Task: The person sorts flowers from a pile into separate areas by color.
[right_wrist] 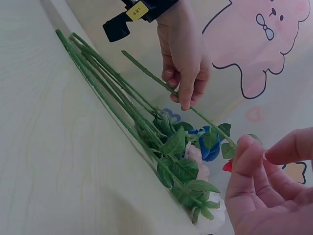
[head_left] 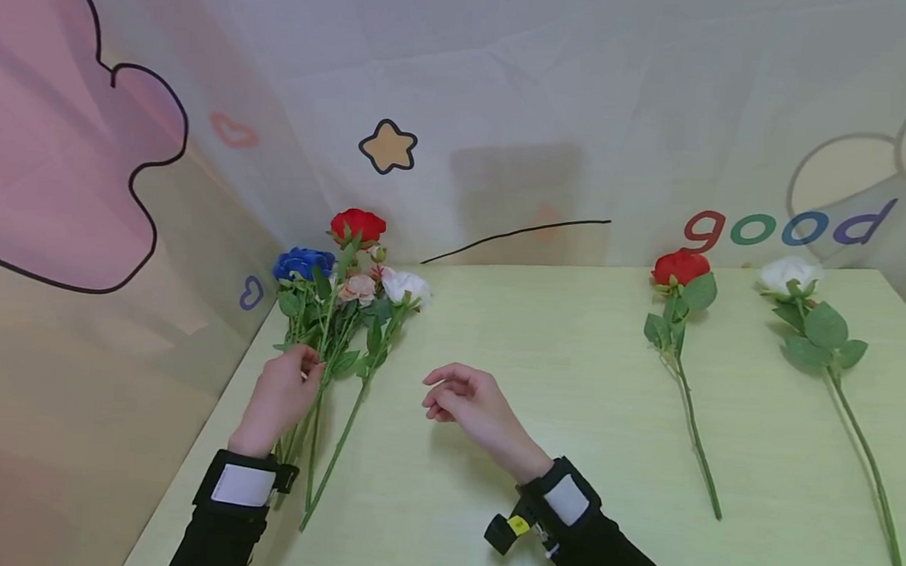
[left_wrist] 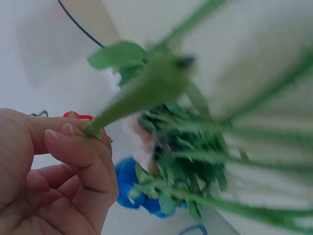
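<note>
On the left of the table my left hand (head_left: pixel 280 393) pinches the green stem of a red rose (head_left: pixel 358 225) between thumb and fingers. This rose is raised above a bunch of flowers: a blue rose (head_left: pixel 302 264), a pale pink flower (head_left: pixel 359 289) and a white rose (head_left: pixel 408 287). In the left wrist view the pinched stem (left_wrist: pixel 132 98) points toward the camera, its end blurred. My right hand (head_left: pixel 482 409) hovers right of the bunch, fingers loosely bent, holding nothing. The right wrist view shows its fingertips (right_wrist: pixel 247 149) in front of the rose's upper stem.
Apart on the right side of the table (head_left: pixel 541 344) lie another red rose (head_left: pixel 681 267) and another white rose (head_left: pixel 790 276), stems toward me. A printed cloth (head_left: pixel 505 85) hangs along the back and left edges.
</note>
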A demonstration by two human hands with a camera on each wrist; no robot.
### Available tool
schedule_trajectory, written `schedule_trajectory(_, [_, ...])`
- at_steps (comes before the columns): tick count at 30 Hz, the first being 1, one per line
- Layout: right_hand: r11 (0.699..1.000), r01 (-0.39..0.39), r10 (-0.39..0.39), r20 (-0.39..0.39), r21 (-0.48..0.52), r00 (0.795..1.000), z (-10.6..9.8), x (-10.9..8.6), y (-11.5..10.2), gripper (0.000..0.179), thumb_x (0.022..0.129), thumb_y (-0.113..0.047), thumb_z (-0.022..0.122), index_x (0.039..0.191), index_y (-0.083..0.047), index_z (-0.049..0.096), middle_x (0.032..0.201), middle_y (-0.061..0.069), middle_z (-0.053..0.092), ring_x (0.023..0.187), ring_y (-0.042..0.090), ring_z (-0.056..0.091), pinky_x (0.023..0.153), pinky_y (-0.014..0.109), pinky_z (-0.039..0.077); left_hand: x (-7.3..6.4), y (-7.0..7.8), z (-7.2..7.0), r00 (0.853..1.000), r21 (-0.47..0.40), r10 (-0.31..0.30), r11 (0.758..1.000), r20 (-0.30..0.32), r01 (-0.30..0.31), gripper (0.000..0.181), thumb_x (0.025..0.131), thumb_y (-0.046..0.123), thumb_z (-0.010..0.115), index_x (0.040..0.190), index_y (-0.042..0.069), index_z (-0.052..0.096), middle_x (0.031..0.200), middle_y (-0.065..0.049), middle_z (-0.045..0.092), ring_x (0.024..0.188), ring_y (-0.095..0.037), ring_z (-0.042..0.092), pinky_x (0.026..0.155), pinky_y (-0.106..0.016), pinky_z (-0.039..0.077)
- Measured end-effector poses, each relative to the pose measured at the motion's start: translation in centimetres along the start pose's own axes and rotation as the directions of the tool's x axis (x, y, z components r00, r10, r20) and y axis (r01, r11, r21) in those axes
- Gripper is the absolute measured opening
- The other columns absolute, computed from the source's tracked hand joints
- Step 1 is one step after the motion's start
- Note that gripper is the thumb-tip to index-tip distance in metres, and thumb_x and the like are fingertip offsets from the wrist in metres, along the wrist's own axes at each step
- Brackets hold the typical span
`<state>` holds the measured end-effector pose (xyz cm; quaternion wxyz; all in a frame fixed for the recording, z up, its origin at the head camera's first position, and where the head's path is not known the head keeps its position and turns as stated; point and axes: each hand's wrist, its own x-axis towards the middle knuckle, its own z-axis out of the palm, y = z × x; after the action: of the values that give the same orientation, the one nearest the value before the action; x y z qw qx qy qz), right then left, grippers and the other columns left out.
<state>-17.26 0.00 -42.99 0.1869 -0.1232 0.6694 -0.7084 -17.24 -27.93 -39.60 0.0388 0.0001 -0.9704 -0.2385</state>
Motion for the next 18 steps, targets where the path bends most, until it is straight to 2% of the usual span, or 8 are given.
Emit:
schedule_trajectory(10, [1.000, -0.001, 0.000, -0.064, -0.022, 0.998, -3.3, -0.2, -0.1, 0.022, 0.101, -0.003, 0.051, 0.119, 0.003, 0.061, 0.100, 0.023, 0.070, 0.080, 0.011, 0.068, 0.078, 0.021, 0.057, 0.6, 3.7, 2.9, 0.999, -0.140, 0.041, 0.989, 0.012, -0.039, 0.018, 0.100, 0.013, 0.060, 0.102, -0.003, 0.067, 0.088, -0.015, 0.069, 0.066, -0.016, 0.057, 0.059, -0.026, 0.045])
schedule_trajectory(18, [0.998, -0.008, 0.001, -0.104, -0.063, 0.995, -5.9, -0.9, -0.1, 0.025, 0.102, -0.004, 0.049, 0.123, 0.005, 0.059, 0.104, 0.027, 0.068, 0.082, 0.013, 0.068, 0.079, 0.020, 0.057, 1.1, 7.2, 6.0, 0.996, -0.286, 0.091, 0.955, 0.018, -0.082, 0.016, 0.099, 0.015, 0.063, 0.097, 0.000, 0.069, 0.082, -0.011, 0.070, 0.063, -0.012, 0.058, 0.057, -0.024, 0.046])
